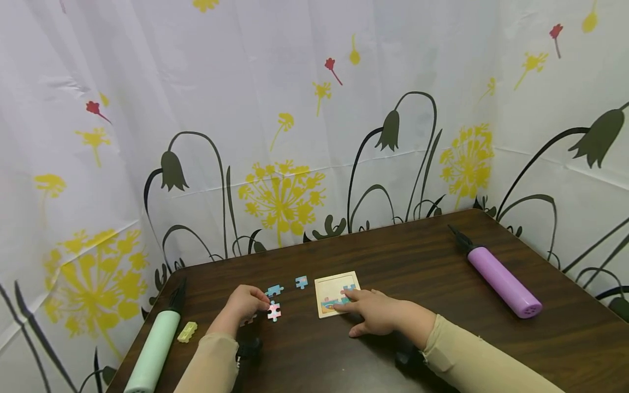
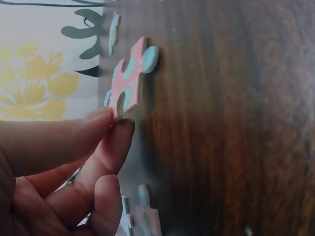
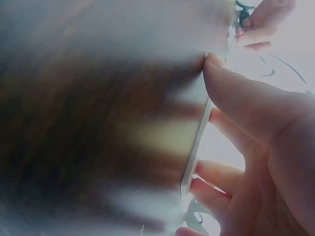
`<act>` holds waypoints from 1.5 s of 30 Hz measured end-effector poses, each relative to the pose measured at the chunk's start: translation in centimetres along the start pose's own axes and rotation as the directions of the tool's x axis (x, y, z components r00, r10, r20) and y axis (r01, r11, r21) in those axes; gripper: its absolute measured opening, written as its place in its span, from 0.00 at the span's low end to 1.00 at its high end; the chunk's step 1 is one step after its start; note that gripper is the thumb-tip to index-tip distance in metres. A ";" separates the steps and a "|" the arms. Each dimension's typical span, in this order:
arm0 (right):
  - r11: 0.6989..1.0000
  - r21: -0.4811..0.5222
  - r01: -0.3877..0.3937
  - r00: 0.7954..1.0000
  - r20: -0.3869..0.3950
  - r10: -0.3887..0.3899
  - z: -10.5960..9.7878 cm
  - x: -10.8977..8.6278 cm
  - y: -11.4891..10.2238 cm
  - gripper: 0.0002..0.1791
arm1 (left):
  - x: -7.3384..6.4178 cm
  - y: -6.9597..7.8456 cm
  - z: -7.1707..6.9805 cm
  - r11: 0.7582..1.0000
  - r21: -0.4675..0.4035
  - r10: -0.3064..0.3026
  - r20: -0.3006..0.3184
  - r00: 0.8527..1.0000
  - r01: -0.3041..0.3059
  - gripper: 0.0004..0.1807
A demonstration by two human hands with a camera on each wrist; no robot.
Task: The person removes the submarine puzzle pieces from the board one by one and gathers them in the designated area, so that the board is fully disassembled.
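My left hand [image 1: 242,307] pinches a pink and light-blue jigsaw piece [image 1: 274,311] between thumb and fingertip. In the left wrist view that piece [image 2: 132,78] is tilted, held by one edge close over the table. The right hand [image 1: 377,312] lies over the right side of a small wooden puzzle tray [image 1: 336,282], fingers extended onto it. Inside the tray, pink and blue pieces [image 1: 330,303] line the lower part, partly hidden by the fingers. Loose blue pieces lie beyond the left hand, one [image 1: 274,290] near its fingertips and another [image 1: 301,282] nearer the tray.
A pale green hand pump [image 1: 156,349] lies along the table's left edge, with a small yellow block-like thing [image 1: 187,332] beside it. Toward the right lies a purple hand pump [image 1: 506,281]. A flower-printed curtain [image 1: 275,109] hangs behind the dark wooden table [image 1: 408,251].
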State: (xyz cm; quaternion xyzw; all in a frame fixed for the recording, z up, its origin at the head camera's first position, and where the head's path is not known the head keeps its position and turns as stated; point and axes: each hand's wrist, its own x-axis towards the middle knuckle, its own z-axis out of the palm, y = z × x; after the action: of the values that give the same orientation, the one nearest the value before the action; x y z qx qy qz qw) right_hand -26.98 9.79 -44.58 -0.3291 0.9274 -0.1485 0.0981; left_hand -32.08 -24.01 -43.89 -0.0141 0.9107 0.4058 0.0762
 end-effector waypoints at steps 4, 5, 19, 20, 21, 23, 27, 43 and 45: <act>1.000 0.003 -0.004 1.000 0.001 0.004 0.0 0.0 -0.1 0.37 | 0.1 0.0 0.1 1.000 0.028 0.006 -0.010 1.000 -0.006 0.02; 1.000 0.004 -0.004 1.000 -0.001 0.004 -0.1 0.0 -0.1 0.37 | 0.0 0.2 0.1 0.999 0.037 0.013 -0.014 1.000 -0.012 0.02; 1.000 0.012 -0.006 1.000 0.000 0.006 -0.1 -0.1 -0.1 0.36 | -0.4 5.9 2.9 0.981 0.110 0.165 -0.025 0.986 -0.161 0.04; 1.000 0.012 -0.006 1.000 -0.001 0.006 -0.1 0.0 -0.2 0.36 | -0.3 6.4 3.5 0.980 0.106 0.171 -0.012 0.985 -0.169 0.04; 1.000 0.010 -0.006 1.000 -0.001 0.006 -0.1 0.0 -0.2 0.36 | -0.2 6.9 4.0 0.976 0.115 0.188 -0.001 0.982 -0.187 0.04; 1.000 0.005 -0.005 1.000 0.001 0.005 -0.1 0.0 -0.2 0.36 | 0.1 7.7 5.2 0.970 0.127 0.206 0.024 0.978 -0.207 0.04; 1.000 -0.010 -0.002 1.000 0.010 0.002 -0.1 0.0 -0.3 0.36 | 0.5 9.1 7.5 0.952 0.181 0.238 0.075 0.968 -0.248 0.04; 1.000 -0.003 0.020 1.000 0.012 -0.020 -0.2 -0.1 -0.3 0.36 | 1.3 12.1 12.3 0.938 0.256 0.202 0.136 0.970 -0.232 0.10; 1.000 -0.005 0.021 1.000 0.010 -0.021 -0.2 -0.2 -0.2 0.36 | 1.4 12.1 12.4 0.939 0.248 0.206 0.154 0.966 -0.240 0.11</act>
State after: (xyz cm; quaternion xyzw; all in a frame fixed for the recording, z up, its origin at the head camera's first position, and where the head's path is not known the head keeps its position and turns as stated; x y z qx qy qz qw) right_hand -26.77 9.78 -44.25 -0.3399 0.9237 -0.1454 0.1002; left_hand -32.91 -6.70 -43.31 0.1252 0.9458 0.2866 0.0880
